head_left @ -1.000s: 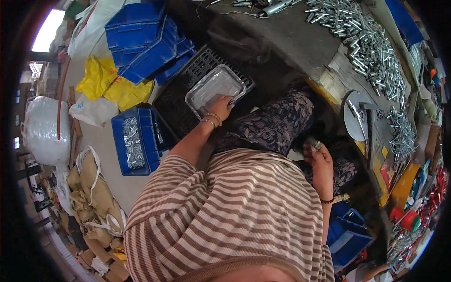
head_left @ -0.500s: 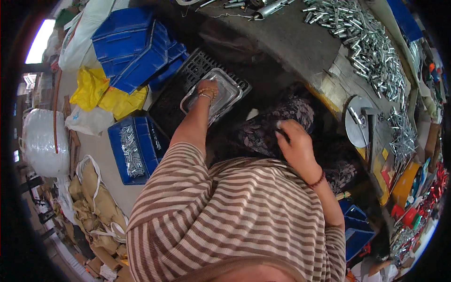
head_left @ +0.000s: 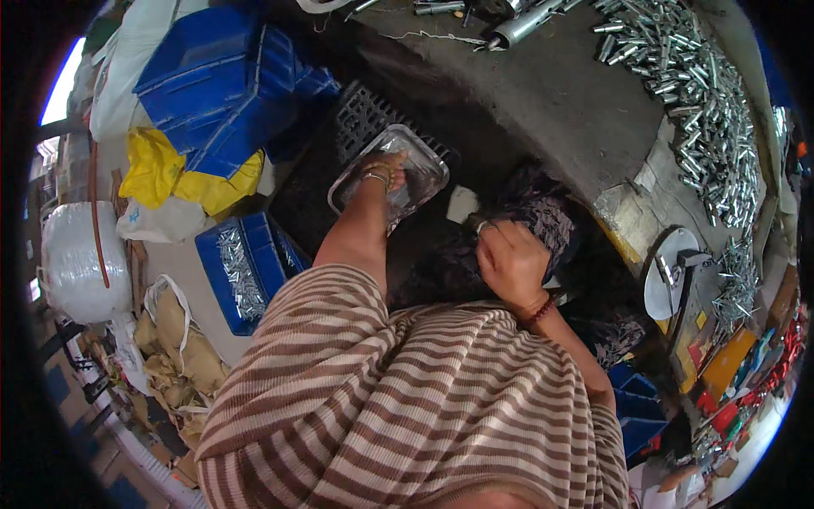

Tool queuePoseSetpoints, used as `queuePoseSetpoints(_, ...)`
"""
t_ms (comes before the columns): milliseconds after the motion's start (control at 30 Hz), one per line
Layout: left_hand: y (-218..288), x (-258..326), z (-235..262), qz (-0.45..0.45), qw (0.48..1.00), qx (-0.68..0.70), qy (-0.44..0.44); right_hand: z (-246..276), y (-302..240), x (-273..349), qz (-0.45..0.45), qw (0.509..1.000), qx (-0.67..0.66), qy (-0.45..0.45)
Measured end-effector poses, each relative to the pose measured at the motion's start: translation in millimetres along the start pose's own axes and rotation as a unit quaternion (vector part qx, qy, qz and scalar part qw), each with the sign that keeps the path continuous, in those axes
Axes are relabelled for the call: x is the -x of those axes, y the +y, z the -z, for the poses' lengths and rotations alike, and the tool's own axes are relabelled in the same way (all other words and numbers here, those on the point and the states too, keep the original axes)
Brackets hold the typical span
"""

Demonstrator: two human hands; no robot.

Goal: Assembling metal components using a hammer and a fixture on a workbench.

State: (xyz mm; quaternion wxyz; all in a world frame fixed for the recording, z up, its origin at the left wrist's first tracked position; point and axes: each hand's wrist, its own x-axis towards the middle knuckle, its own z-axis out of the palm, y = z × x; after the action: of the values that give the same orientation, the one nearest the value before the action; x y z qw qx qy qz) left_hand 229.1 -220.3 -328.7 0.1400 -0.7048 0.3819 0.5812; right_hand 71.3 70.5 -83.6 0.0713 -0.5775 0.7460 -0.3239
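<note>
The right hand (head_left: 511, 261) has curled its fingers over the thigh (head_left: 547, 208), so only the left hand (head_left: 386, 168) reaches into the metal tray (head_left: 426, 176), whether either pinches anything unclear.

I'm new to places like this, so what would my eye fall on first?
Probably the heap of short, shiny metal tubes on the worktop at upper right. The blue plastic bins piled at upper left, beside yellow bags, stand out too. Near the picture's middle, the left hand is at a shallow silvery tray.
</note>
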Motion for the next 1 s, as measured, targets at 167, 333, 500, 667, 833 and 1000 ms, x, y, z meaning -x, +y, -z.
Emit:
queuePoseSetpoints(167, -2.0, 16.7, -9.1, -0.078, 0.994, 0.005, 0.077, -4.9, -0.2, -5.5, 0.009, 0.999, -0.005, 0.032)
queuePoseSetpoints(333, -7.6, -6.1, 8.9, 0.018, 0.996, 0.078, 0.041, -10.4, -6.0, -3.2, 0.031, 0.999, -0.025, 0.011)
queuePoseSetpoints(500, -10.5, -20.7, 18.3, 0.012, 1.0, 0.019, -0.013, -13.6, -5.5, -7.6, 0.03, 0.999, -0.021, 0.005)
queuePoseSetpoints(667, 6.8, -8.7, -2.4, 0.024, 1.0, -0.013, 0.016, -15.8, 3.2, -11.6, 0.012, 1.0, -0.013, 0.005)
queuePoseSetpoints(833, -40.5, -34.0, -11.6, -0.543, 0.671, -0.479, 0.161, -16.8, 11.6, -5.3, -0.002, 1.0, 0.003, -0.008)
queuePoseSetpoints(1000, -52.8, -117.9, 53.8, -0.266, 0.958, -0.109, 0.007, -3.6, -4.1, 3.3, 0.019, 0.996, -0.068, 0.046)
